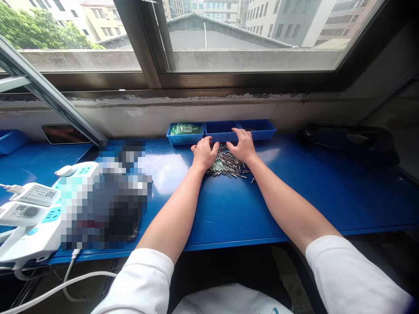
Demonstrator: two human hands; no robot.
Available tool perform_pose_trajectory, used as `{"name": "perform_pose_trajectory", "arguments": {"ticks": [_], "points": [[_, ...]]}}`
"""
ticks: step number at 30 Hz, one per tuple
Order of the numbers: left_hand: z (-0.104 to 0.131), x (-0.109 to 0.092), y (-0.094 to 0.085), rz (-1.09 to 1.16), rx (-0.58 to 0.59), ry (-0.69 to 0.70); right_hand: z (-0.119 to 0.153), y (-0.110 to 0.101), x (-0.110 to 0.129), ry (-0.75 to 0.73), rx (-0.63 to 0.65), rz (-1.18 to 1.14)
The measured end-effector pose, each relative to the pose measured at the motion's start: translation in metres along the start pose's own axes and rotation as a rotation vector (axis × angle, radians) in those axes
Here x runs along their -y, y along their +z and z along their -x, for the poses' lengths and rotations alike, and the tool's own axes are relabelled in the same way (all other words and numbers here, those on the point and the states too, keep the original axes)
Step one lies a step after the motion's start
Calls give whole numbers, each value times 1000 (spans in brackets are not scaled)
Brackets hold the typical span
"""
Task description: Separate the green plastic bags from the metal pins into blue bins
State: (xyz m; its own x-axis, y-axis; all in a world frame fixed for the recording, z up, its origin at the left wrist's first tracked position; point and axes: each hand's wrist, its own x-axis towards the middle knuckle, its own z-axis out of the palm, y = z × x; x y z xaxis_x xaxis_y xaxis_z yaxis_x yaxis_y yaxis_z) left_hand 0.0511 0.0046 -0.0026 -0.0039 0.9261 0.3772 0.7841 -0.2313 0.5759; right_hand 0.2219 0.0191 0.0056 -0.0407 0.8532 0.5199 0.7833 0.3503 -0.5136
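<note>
Bins [221, 127] stand behind the pins [229, 166], a power strip [41, 230] far left. The tabletop [235, 213] stretches rightward, its front edge nearer me; my left hand [204, 155] and right hand [242, 147] are spread, unclenched.

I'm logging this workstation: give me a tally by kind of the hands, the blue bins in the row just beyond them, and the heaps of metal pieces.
Hands: 2 (left hand, right hand)
Blue bins: 3 (left bin, middle bin, right bin)
Heap of metal pieces: 1
Total: 6
</note>
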Motion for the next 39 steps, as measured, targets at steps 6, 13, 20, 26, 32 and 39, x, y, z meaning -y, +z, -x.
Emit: {"name": "perform_pose_trajectory", "arguments": {"ticks": [6,13,20,26,32,39], "points": [[1,0,0,39,42,-24,-1,6,-8,17,143,169],[0,1,-1,42,66,-9,0,9,-11,-34,117,132],[-1,1,-1,21,76,8,9,-4,2,-135,142,50],[-3,5,1,51,76,27,13,5,2,-143,372,80],[-5,11,6,133,53,77,10,9,0,-132,360,-46],[-4,11,5,147,19,151,10,6,1,-68,284,-207]]}}
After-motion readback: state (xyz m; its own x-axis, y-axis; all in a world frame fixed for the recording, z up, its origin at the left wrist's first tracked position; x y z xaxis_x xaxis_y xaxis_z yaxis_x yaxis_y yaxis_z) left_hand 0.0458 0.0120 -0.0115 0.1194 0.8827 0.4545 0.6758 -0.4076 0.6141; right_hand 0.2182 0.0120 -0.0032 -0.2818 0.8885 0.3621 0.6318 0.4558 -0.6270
